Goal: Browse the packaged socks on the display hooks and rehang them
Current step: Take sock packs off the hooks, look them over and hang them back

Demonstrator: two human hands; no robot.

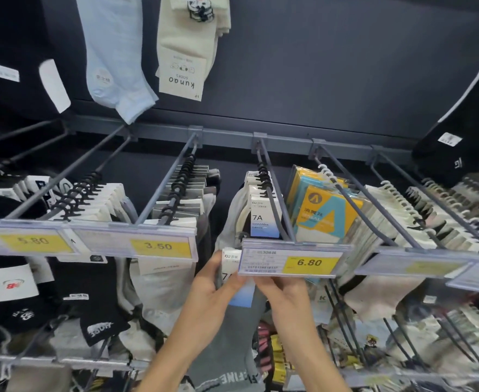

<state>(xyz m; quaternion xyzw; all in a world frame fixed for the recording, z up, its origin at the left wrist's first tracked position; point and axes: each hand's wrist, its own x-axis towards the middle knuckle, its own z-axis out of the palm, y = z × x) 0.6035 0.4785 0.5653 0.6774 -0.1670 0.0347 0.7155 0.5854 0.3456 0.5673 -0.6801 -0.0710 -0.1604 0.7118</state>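
7A sock pack sits just below-left of the 6.80 price tag, probably lining its hanger up with the hook tip behind the tag. Left hand pinches the card's left edge. Right hand grips its right side under the tag. Matching packs hang above the tag.

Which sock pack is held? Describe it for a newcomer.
Find the 6.80 price tag mid-rack. Under its left end, the left hand and right hand hold one sock pack. Unlike the hanging 7A packs above, it shows a grey sock below its white-to-blue card.
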